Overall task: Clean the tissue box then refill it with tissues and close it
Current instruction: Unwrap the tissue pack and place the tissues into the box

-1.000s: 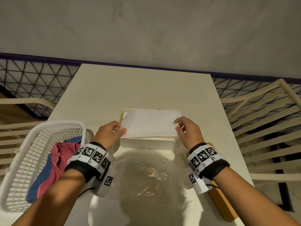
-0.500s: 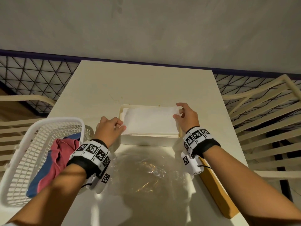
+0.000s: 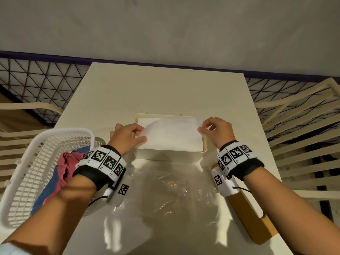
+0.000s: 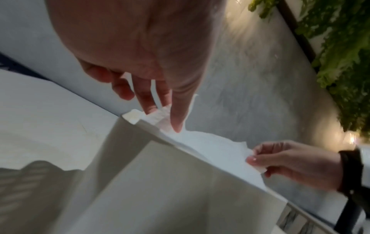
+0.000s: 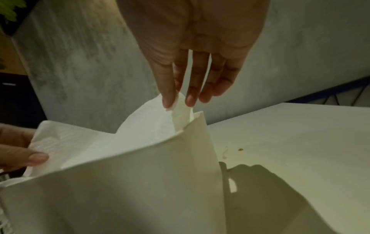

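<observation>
Right hand [image 3: 217,132]: thumb and fingers [image 5: 168,95] pinch the far right corner of the top tissue [image 3: 171,134], lifting that corner slightly above the rim. Left hand [image 3: 127,138]: fingers [image 4: 176,120] pinch the left edge of the same sheet, thumb laid on top of it. The tissue lies spread over the stack that fills the open tissue box [image 3: 165,155], which stands at the middle of the counter [image 3: 165,92], uncovered. Just in front of the box lies crumpled clear plastic wrap [image 3: 171,192]. A wooden lid [image 3: 248,216] lies flat at the counter's right edge, under the right wrist. A white basket [image 3: 27,173] at the left holds red and blue cloths [image 3: 60,173]. Small brown specks mark the counter behind the box.
</observation>
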`<move>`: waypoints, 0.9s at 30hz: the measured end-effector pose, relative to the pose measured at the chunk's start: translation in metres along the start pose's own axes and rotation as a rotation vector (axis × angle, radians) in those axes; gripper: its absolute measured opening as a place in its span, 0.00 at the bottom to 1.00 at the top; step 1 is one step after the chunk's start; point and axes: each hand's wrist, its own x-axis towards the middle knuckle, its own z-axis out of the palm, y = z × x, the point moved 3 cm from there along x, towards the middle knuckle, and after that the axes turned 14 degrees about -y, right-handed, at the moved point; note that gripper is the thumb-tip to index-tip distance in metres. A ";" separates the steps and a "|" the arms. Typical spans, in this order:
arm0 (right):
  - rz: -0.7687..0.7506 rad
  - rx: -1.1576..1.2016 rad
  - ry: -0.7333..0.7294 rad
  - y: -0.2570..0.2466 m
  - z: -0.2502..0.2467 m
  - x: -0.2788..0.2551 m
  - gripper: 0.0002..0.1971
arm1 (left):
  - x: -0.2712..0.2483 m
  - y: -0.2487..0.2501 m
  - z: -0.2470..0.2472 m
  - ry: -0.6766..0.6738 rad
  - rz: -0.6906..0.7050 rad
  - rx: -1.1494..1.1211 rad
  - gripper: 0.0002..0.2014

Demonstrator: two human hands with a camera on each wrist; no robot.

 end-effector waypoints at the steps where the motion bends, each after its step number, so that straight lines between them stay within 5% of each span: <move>1: -0.007 -0.014 0.005 0.000 -0.002 -0.002 0.06 | 0.001 0.000 -0.001 -0.007 0.042 0.004 0.08; 5: -0.048 0.018 0.049 0.001 -0.009 -0.012 0.08 | -0.001 0.001 -0.003 -0.094 0.184 0.031 0.15; 11: -0.114 0.121 0.127 0.005 -0.011 -0.036 0.05 | 0.000 -0.013 -0.015 -0.184 0.138 -0.016 0.20; 19: 0.140 0.412 -0.173 0.004 -0.003 -0.006 0.14 | 0.002 0.012 -0.005 -0.284 0.158 0.045 0.09; 23: 0.269 0.464 -0.233 0.004 -0.009 0.017 0.17 | 0.006 0.007 -0.005 -0.317 0.210 -0.031 0.24; 27: 0.376 0.577 -0.324 -0.001 -0.009 0.025 0.16 | -0.001 0.006 -0.005 -0.374 0.257 -0.100 0.25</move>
